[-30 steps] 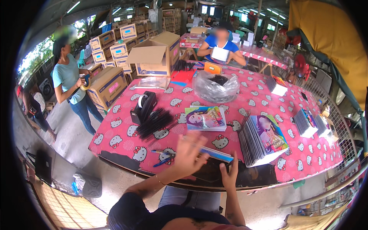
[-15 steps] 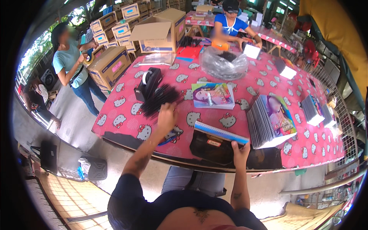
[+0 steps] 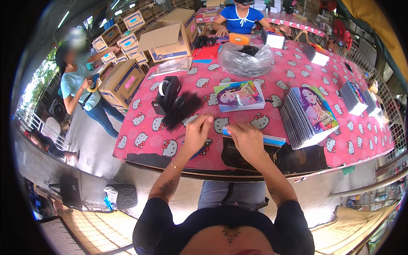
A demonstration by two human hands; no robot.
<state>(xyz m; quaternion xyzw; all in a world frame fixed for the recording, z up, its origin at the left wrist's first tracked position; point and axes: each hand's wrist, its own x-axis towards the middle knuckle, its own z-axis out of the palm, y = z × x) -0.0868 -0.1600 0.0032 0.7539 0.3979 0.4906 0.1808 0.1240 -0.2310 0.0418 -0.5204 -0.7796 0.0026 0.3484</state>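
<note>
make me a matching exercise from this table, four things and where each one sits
Things:
1. tape dispenser
2. clear plastic bag
3. stack of spiral notebooks
4. single notebook with a cartoon cover

Places:
A. far side of the table, in the middle
B. right of the right hand
C. beyond the left hand, beside the black coils
D. flat in the middle, beyond both hands

Pairs: 1-C, 2-A, 3-B, 4-D

You've got an open brown carton [image 3: 170, 36] at the table's far left corner (pink label), more stacked cartons [image 3: 123, 80] on the floor beside.
</note>
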